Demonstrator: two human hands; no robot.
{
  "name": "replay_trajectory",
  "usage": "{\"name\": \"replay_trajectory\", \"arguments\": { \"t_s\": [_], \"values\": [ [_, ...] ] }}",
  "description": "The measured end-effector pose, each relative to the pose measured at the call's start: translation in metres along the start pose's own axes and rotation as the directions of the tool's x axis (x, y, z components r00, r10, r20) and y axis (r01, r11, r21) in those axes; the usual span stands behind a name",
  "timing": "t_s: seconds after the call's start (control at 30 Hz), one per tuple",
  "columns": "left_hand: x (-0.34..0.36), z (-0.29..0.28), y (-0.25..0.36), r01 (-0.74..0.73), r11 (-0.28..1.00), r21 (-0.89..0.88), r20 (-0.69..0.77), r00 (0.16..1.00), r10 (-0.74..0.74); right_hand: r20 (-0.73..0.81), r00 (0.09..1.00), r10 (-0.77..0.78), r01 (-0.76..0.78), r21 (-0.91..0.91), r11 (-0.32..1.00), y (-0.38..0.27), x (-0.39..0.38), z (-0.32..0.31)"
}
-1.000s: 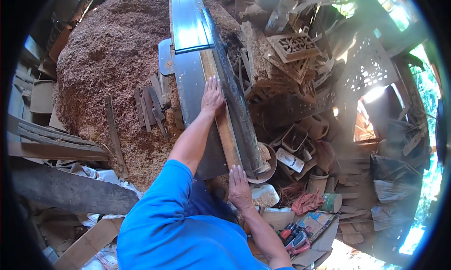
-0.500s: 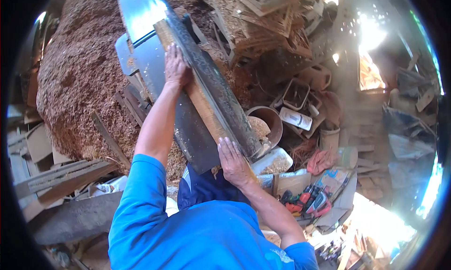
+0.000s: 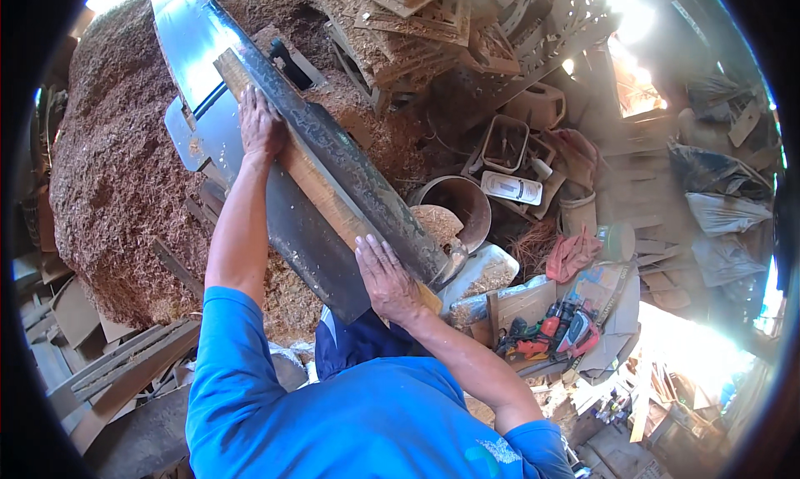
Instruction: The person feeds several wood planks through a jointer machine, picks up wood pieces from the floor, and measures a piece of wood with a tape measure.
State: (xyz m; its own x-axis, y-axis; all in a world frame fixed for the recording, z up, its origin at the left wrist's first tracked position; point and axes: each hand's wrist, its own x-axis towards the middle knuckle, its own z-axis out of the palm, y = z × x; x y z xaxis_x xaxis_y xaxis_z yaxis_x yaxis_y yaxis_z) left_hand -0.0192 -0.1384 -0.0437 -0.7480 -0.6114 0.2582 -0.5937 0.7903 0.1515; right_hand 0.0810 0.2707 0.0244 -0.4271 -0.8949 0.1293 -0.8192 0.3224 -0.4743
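A pale wooden plank (image 3: 321, 191) lies lengthwise on a long steel machine bed (image 3: 304, 254), which looks like a jointer, against a dark, scuffed fence (image 3: 367, 195). My left hand (image 3: 260, 125) rests on the plank's far part with fingers extended, beside the shiny far section (image 3: 187, 37) of the bed, onto which the plank's end reaches. My right hand (image 3: 387, 283) lies on the near part of the plank, fingers stretched out flat. Whatever cutter sits in the bed is hidden.
A large shavings heap (image 3: 117, 179) fills the left, with loose boards (image 3: 133, 371) below it. Carved panels (image 3: 425, 20) are piled at the top. To the right are a round bucket (image 3: 471, 208), plastic containers (image 3: 508, 187), a red cloth (image 3: 571, 254) and power tools (image 3: 542, 337) on cardboard.
Both my hands and the plank have slid forward along the bed, the plank's far end now further onto the shiny section. The view has turned, so the machine slants more to the upper left.
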Motion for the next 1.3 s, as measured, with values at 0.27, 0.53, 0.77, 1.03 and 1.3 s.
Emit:
{"name": "replay_trajectory", "arguments": {
  "t_s": [0.27,0.53,0.77,1.03,1.3],
  "values": [
    [0.018,0.001,-0.015,0.006,1.0,-0.025,-0.027,1.0,-0.007,-0.018,1.0,-0.018,0.018,0.032,0.999,0.001,0.031,0.006],
    [0.037,-0.001,-0.019,0.004,1.0,-0.016,-0.026,1.0,-0.005,-0.018,0.998,-0.057,0.057,-0.035,0.998,0.003,0.062,0.014],
    [0.061,-0.002,-0.033,0.034,0.999,-0.024,-0.007,0.999,-0.035,-0.023,0.996,-0.086,0.085,-0.026,0.996,0.001,0.091,0.022],
    [0.096,-0.001,-0.054,0.036,0.999,-0.019,-0.008,0.999,-0.036,-0.024,0.997,-0.079,0.077,-0.063,0.995,0.002,0.133,0.032],
    [0.13,0.013,-0.082,0.034,0.999,0.016,-0.018,0.999,-0.034,-0.043,0.995,-0.093,0.089,-0.072,0.993,0.001,0.178,0.041]
  ]
}}
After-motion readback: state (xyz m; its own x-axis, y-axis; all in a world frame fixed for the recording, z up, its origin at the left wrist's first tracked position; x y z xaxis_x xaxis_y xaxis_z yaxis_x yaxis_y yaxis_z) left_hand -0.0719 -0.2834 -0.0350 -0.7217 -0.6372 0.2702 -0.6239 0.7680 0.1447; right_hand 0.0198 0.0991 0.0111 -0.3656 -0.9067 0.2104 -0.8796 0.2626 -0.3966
